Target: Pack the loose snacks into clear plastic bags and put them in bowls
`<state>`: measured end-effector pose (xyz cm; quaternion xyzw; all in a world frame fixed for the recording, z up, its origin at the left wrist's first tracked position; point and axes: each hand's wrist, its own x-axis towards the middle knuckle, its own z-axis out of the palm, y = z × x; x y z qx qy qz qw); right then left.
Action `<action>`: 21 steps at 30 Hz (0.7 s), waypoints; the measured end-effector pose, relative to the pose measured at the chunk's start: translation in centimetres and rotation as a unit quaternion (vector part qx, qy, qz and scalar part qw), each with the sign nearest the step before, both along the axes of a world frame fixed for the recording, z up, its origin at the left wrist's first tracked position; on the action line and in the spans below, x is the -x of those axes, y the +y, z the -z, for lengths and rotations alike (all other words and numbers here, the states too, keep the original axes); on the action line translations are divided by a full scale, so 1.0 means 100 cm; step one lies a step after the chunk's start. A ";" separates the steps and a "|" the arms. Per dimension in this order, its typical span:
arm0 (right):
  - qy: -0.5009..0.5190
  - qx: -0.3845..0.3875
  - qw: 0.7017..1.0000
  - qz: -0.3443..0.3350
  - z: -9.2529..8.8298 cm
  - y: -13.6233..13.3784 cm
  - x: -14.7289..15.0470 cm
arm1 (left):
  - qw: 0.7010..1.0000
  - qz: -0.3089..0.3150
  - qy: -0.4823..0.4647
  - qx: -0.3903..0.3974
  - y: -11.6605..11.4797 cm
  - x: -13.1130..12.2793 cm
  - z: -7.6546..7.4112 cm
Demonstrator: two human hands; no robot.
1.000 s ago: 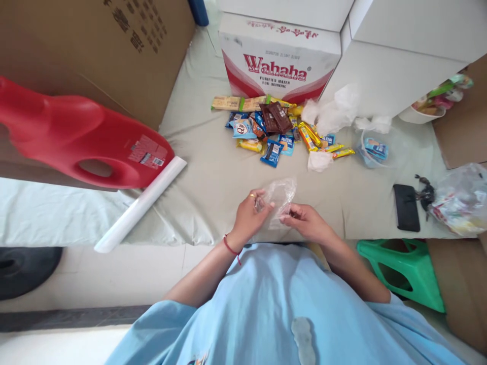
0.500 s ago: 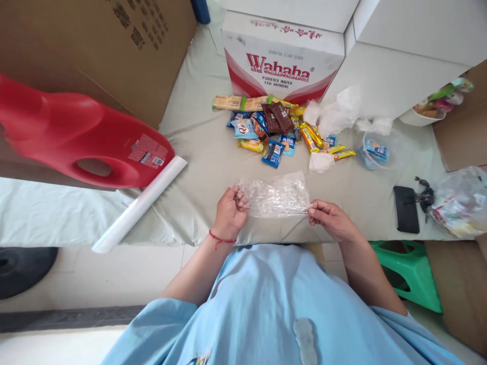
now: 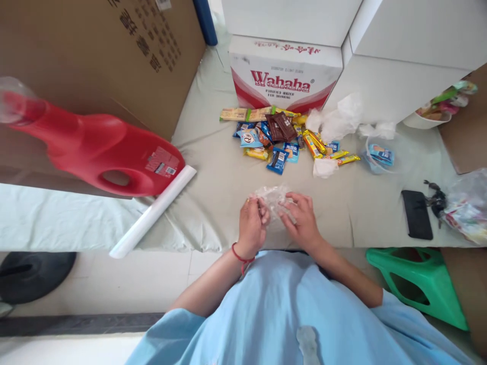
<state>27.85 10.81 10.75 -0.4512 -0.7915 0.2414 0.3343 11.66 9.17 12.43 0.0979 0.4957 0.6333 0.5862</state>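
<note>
A clear plastic bag, crumpled into a small bunch, is between my hands just above the front part of the table. My left hand, with a red string at the wrist, is closed on the bag's left side. On the right side, the bent and slightly spread fingers of my right hand grip the bag's edge. Beyond the bag lies a heap of wrapped snacks: a blue packet, brown packets, yellow sticks and a light-blue packet.
A red detergent jug and a white roll lie to the left, by a large cardboard box. The Wahaha carton stands behind. Rightward are a clear tub, crumpled tissues, a phone and keys.
My hands have come together, and the bag, stretched flat between them before, is now crumpled into a smaller bunch. The view has shifted slightly.
</note>
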 end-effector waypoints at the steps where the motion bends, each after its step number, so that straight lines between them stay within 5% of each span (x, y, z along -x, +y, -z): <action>1: 0.030 0.001 0.999 0.030 -0.001 0.004 0.004 | 1.000 0.020 0.011 0.000 -0.003 0.002 0.000; 7: 0.237 0.185 0.947 0.115 -0.022 0.048 -0.020 | 0.983 0.168 0.057 0.046 -0.012 0.051 -0.006; 12: 0.179 0.342 0.919 0.079 -0.031 0.084 -0.048 | 0.948 0.289 0.108 0.079 0.004 0.102 -0.003; 14: 0.153 0.371 0.913 0.075 -0.025 0.093 -0.050 | 0.948 0.241 0.184 0.095 0.016 0.120 0.002; 16: 0.143 0.370 0.913 0.097 -0.014 0.098 -0.047 | 0.942 0.103 0.299 0.113 0.026 0.132 0.005; 19: 0.135 0.345 0.920 0.131 0.008 0.096 -0.035 | 0.883 -0.106 0.454 0.058 0.028 0.128 -0.005; 21: 0.132 0.326 0.925 0.146 0.020 0.091 -0.025 | 0.848 -0.137 0.512 -0.023 0.021 0.108 -0.017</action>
